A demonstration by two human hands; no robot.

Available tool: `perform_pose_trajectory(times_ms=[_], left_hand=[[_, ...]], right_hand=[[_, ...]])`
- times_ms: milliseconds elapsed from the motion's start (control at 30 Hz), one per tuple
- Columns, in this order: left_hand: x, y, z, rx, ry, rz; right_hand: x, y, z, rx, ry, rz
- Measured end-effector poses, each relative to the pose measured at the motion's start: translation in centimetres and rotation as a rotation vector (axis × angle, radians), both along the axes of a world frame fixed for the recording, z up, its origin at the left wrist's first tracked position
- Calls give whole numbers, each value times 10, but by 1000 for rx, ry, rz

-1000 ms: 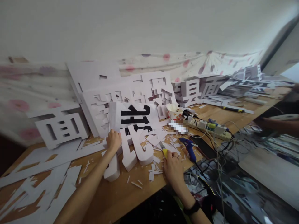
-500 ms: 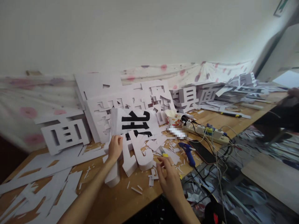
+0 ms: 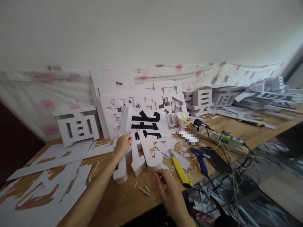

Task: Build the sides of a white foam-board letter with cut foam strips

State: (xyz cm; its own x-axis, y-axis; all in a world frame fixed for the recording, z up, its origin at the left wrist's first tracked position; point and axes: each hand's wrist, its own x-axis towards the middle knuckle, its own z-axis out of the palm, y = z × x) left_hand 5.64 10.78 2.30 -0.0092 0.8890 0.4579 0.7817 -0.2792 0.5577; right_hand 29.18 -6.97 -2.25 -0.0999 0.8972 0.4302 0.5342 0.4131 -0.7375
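My left hand [image 3: 123, 145] is closed, pinching the left edge of a white paper sheet printed with a black character [image 3: 148, 124]. The sheet lies over a thick white foam character [image 3: 144, 156] that stands on the wooden table [image 3: 123, 201]. My right hand [image 3: 169, 189] hovers low over the table's front edge with its fingers spread and nothing in them. Its fingertips are close to the foam character's base and to small foam scraps. A yellow utility knife [image 3: 181, 171] lies on the table just right of that hand, apart from it.
A blue glue gun [image 3: 201, 157], a dark phone [image 3: 217, 160], a power strip with cables [image 3: 227, 140] and a paper cup [image 3: 186, 119] lie to the right. Cut foam boards [image 3: 142, 101] and a foam character [image 3: 79, 127] lean at the back. White offcut sheets [image 3: 47, 186] cover the left.
My right hand has let go of the yellow knife, which now lies on the table, and has moved left toward the foam character's base. My left hand keeps its pinch on the sheet.
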Motion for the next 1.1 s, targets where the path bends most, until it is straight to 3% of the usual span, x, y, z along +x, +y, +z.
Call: perform_pose_trajectory(times_ms=[67,167,267,333,400,500,667,833,1000,1100], left_hand=[[4,-4,5,25,-62,22],[18,-26,26,67,-191,25],[48,-74,45,-58,-543,-153],[72,-114,50,-152,-721,-248],[93,-150,46,-184,-833,-292],[112,-187,30,-171,-1027,-262],[119,-211,-3,-280,-1266,-124],[112,-216,-2,-324,-1133,-113],[102,-220,13,-418,-859,-295],[103,-222,14,-433,-779,-331]], right_hand=[[1,0,1,-6,7,-1],[-1,3,10,-22,112,-28],[-5,3,27,-52,321,-32],[-7,-2,40,-75,458,27],[-8,-9,51,-107,525,93],[-5,-22,56,-159,513,64],[-2,-38,43,-266,413,163],[-1,-39,36,-317,471,150],[4,-39,47,-324,458,168],[4,-40,50,-359,497,195]])
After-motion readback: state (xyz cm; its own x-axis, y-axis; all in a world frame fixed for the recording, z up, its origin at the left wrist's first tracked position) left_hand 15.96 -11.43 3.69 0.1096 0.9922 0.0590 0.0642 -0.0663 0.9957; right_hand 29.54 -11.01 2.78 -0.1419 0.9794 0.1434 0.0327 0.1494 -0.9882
